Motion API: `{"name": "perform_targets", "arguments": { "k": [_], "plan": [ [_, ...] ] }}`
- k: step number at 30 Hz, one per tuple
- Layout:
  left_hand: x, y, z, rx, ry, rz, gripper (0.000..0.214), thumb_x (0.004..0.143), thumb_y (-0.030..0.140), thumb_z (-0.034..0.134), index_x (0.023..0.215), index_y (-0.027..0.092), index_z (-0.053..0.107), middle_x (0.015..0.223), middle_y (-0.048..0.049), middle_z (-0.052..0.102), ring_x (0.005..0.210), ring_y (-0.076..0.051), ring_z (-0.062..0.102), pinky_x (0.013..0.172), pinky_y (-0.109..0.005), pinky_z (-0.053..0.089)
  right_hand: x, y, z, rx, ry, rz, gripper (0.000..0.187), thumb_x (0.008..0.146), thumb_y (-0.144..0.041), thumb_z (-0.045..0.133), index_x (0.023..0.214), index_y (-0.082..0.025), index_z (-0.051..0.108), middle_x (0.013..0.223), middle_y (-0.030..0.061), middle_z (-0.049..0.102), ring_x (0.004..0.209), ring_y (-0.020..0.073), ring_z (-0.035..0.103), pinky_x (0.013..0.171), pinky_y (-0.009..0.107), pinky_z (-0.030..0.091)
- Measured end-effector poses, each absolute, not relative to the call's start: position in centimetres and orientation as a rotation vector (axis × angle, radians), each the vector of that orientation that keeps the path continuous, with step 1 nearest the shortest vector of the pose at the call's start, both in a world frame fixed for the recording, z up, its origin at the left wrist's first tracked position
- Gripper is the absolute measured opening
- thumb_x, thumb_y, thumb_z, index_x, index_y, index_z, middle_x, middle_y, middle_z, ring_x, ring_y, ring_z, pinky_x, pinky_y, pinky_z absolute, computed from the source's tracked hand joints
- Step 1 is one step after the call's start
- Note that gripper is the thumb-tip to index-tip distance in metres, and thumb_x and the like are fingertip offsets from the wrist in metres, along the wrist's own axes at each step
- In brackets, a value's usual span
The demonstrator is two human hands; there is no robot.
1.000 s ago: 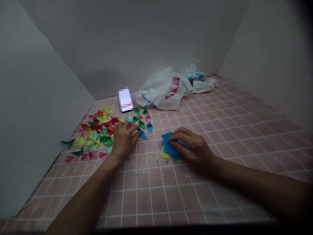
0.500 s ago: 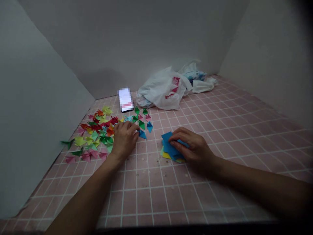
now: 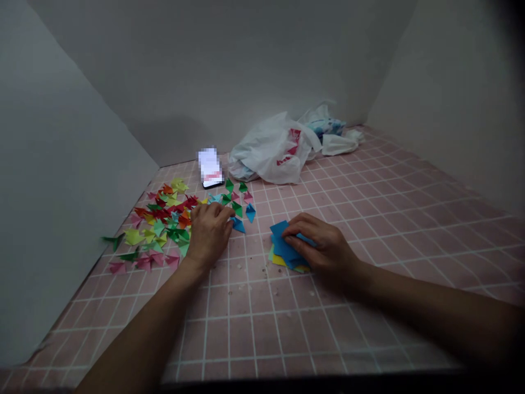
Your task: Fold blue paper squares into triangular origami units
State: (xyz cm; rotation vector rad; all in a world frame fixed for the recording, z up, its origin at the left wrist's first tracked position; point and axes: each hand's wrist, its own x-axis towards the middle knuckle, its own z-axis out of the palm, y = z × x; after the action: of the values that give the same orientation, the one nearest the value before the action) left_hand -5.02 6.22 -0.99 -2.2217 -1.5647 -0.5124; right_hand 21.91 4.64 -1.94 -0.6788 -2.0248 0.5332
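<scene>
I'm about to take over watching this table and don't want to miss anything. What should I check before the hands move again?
1. Right hand at the stack: ok, its fingertips are on the blue paper on top.
2. Just one sheet between those fingertips: cannot tell.
3. Stack squared up: not ok, its edges are askew, with yellow showing under the blue.
4. Left hand gripping the blue folded piece: cannot tell, its fingertips are at it, partly hidden.
5. Phone out of the hands' way: ok, it lies beyond them.
6. White bag apart from both hands: ok.
</scene>
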Motion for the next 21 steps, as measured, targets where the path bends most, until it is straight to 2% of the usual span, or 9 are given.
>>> {"name": "perform_targets", "arguments": {
  "k": [21],
  "plan": [
    [-4.95,6.16,-0.94,-2.245,-1.566,-0.378,0.005,0.089,0.018,0.068,0.088,0.022,0.071,0.093,-0.0071,0.070,0.092,-0.030,0.061,0.088,-0.044,0.040,21.93,4.65,-1.99,-0.687,-2.016,0.584,0.012,0.095,-0.010,0.056,0.089,-0.017,0.064,0.085,0.0061,0.064,0.080,0.0187,0.062,0.072,0.032,0.050]
  ]
}}
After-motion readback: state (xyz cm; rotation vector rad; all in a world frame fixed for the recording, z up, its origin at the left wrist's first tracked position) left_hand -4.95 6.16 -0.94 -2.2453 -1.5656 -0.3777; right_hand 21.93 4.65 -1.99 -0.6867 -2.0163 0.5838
